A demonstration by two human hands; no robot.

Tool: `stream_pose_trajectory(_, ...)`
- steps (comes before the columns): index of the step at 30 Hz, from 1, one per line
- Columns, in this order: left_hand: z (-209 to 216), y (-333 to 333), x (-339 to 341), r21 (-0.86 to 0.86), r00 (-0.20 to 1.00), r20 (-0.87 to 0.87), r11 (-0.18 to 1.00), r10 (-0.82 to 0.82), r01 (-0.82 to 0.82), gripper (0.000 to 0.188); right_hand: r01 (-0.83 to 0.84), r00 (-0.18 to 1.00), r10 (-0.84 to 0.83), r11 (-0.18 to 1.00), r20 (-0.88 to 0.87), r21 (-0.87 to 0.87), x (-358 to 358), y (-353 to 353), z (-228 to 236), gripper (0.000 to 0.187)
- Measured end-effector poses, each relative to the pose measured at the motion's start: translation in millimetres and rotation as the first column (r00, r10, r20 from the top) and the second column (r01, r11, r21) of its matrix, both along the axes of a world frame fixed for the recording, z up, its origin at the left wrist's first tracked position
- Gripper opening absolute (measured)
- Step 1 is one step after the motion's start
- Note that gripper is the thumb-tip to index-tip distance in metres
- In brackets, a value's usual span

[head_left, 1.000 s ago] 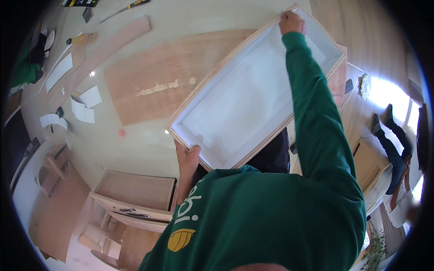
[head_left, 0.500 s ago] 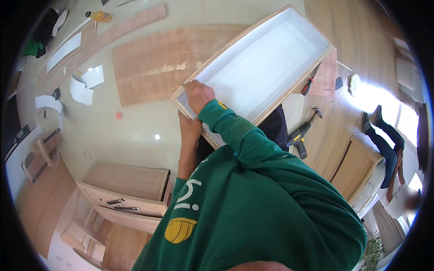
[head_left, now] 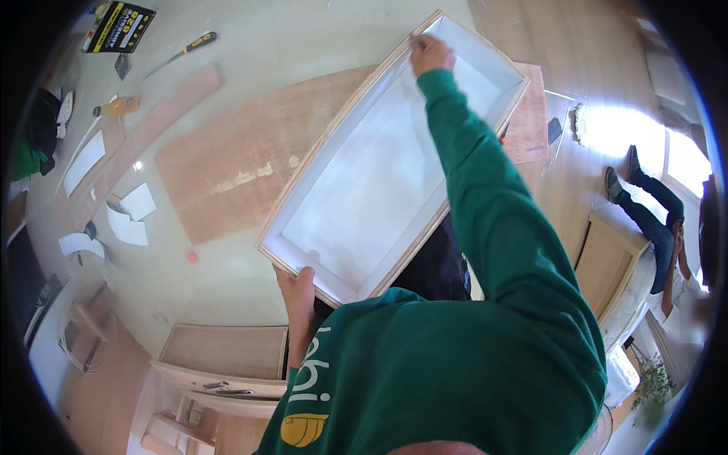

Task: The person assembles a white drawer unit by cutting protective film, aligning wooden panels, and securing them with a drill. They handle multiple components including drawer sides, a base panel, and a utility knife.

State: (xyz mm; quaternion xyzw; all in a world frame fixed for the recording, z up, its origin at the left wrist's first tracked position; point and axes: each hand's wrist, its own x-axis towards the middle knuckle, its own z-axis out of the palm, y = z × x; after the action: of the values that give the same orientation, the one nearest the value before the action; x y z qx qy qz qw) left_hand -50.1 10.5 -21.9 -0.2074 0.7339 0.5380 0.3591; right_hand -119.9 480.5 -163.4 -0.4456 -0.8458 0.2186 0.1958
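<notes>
"How many hands are at work?"

"Two. The left hand [head_left: 296,288] is closed on the near left corner of one open-topped rectangular wooden box with a white lining [head_left: 356,182], its thumb against the rim."

"And the right hand [head_left: 432,57]?"

"Reached out to the far part of the box's left long wall, fingers curled nearly closed at the rim. Whether they pinch the rim itself or something small, I can't tell."

"Where is the box?"

"Right in front of the wearer, open side up, slanting away to the right. Its near end is at the green long-sleeved sweatshirt [head_left: 455,356], and dark trousers [head_left: 436,265] show just beside its right wall."

"What can you count around it?"

"Brown plywood [head_left: 220,182] shows on the floor left of the box, and a pinkish panel [head_left: 529,114] to its right; one sheet or two, I can't say. Farther left: one long narrow wooden strip [head_left: 152,136], one screwdriver with a yellow-and-black handle [head_left: 199,42], one black-and-yellow package [head_left: 120,29] and one bottle with orange-yellow contents [head_left: 120,106]."

"Anyone else?"

"One seated person [head_left: 663,235] at the far right, two dark shoes showing, well apart from the box."
</notes>
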Motion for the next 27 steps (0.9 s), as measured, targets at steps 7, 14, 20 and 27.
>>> stream_pose_trajectory(7,10,2,-4,-0.070,0.998,-0.003,0.996,-0.057,0.057,0.070,-0.057,0.986,0.091,0.971,-0.140,0.234,-27,165,-114,0.022)
stream_pose_trajectory(14,-2,-6,-8,-0.033,0.996,0.076,0.998,-0.046,0.049,0.068,-0.055,0.991,0.089,0.955,-0.104,0.292,-15,146,-86,0.025)
stream_pose_trajectory(20,-2,-1,-6,0.017,0.999,-0.011,0.999,-0.050,0.050,0.071,-0.054,0.956,0.017,0.991,0.292,0.119,-11,51,-33,0.024)
stream_pose_trajectory(27,-22,-28,6,0.075,0.996,-0.065,0.995,-0.064,0.069,0.071,-0.350,0.928,0.352,0.936,0.125,-0.036,-10,-208,29,0.014)
